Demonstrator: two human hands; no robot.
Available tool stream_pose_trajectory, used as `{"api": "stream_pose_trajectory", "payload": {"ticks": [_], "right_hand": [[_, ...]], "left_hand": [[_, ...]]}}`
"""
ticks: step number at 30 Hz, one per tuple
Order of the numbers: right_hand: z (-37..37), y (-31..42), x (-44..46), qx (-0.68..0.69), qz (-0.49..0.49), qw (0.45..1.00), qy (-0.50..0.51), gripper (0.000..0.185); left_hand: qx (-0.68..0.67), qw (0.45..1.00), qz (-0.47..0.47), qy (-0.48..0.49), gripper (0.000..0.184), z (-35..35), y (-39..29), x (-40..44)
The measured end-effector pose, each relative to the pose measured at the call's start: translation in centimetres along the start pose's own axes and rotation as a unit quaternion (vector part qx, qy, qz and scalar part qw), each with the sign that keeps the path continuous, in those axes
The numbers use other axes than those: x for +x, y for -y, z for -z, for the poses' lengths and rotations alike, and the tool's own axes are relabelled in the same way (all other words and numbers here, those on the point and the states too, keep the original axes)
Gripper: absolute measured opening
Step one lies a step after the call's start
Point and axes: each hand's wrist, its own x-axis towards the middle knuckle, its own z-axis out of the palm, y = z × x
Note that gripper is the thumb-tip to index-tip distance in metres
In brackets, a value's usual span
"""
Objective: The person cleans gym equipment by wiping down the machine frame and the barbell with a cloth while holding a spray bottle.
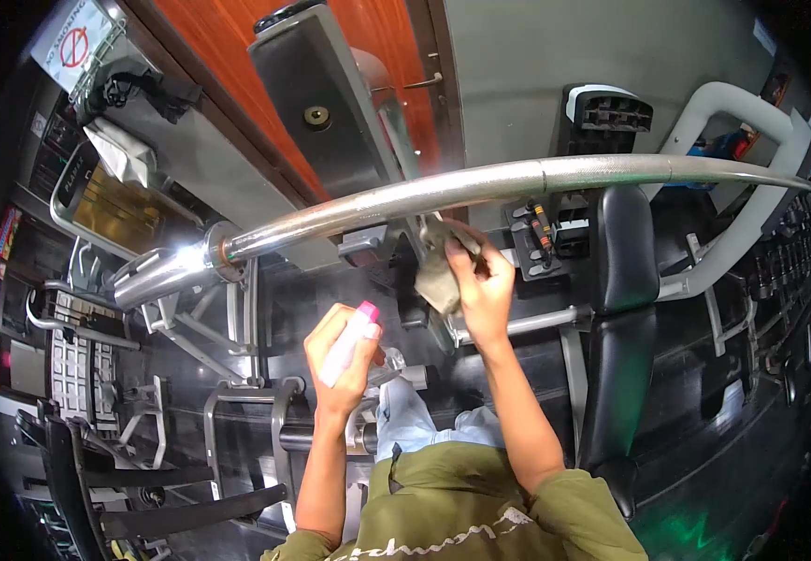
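Left hand (321, 353) wrapped round pink-topped bottle (343, 355), seven o'clock: probably light, smooth; grip mid-body. Right hand (488, 301) pinching greyish cloth (437, 283), three o'clock, below barbell (405, 197): likely soft, limp; bunch middle.

dark floor (288, 323), black padded bench (619, 374), gym frames (256, 396)

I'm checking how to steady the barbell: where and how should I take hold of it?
Probably grip the slim shaft just inboard of the thick end sleeve, coming from the wearer's side: it is round there and runs crosswise before the body. The left hand should first put down the bottle.
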Motion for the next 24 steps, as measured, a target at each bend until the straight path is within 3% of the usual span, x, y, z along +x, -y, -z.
{"api": "stream_pose_trajectory", "payload": {"ticks": [4, 5, 6, 10, 14, 18, 22, 24], "right_hand": [[-2.6, -0.2, 0.6, 0.046, 0.035, 0.998, 0.006, 0.031], [-2.9, -0.4, 0.6, 0.049, 0.033, 0.998, 0.007, 0.031], [-3.2, -0.7, 0.6, 0.012, 0.068, 0.997, 0.018, 0.030], [-2.9, -1.7, 1.1, -0.131, 0.170, 0.977, 0.014, 0.024], [-2.0, -4.1, 1.6, -0.106, 0.084, 0.991, -0.004, 0.021], [-3.3, -0.8, 0.8, -0.073, 0.082, 0.994, -0.022, 0.019], [-4.6, 0.7, -1.3, -0.131, 0.222, 0.966, -0.030, 0.029], [-4.5, 0.6, -1.2, -0.141, 0.273, 0.951, -0.023, 0.034]], "left_hand": [[0.089, 0.994, -0.030, -0.051, 0.014, -0.6, -2.9, 0.5], [0.139, 0.986, -0.079, -0.050, 0.016, -0.7, -3.4, 0.8], [0.189, 0.972, -0.129, -0.049, 0.019, -0.8, -4.0, 1.1], [0.214, 0.961, -0.163, -0.058, 0.018, -1.3, -5.6, 1.9], [0.216, 0.964, -0.142, -0.065, 0.017, -1.0, -5.6, 2.1], [0.194, 0.969, -0.139, -0.071, 0.010, -0.3, -5.6, 2.1], [0.178, 0.966, -0.171, -0.081, 0.010, 0.2, -5.5, 2.6], [0.152, 0.977, -0.126, -0.086, 0.010, 0.1, -5.8, 2.4]]}}
